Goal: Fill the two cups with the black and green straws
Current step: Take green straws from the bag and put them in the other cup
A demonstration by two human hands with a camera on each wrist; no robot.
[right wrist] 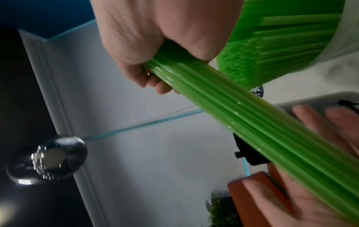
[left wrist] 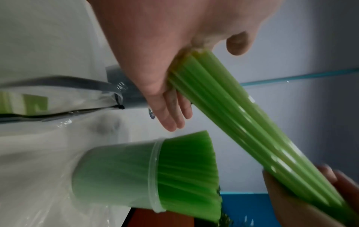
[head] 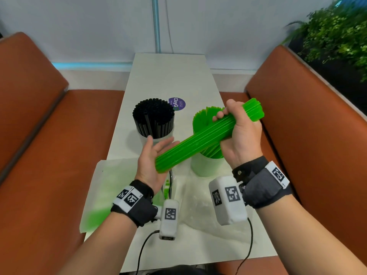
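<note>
My right hand (head: 236, 132) grips a thick bundle of green straws (head: 190, 143) near its far end, holding it slanted above the table. The bundle's near end butts against the flat palm of my left hand (head: 153, 157), whose fingers are straight. Behind and under the bundle stands a clear cup (head: 204, 165) with several green straws (left wrist: 186, 172) in it. To its left a second clear cup (head: 156, 133) is packed with black straws (head: 153, 114). In the right wrist view the fingers (right wrist: 155, 83) curl round the bundle (right wrist: 242, 119).
Clear plastic bags (head: 111, 185) lie on the near half of the narrow white table (head: 170, 76), one tinted green. A purple round sticker (head: 177, 103) sits behind the cups. Orange bench seats (head: 49, 135) flank the table. A plant (head: 337, 32) is at the far right.
</note>
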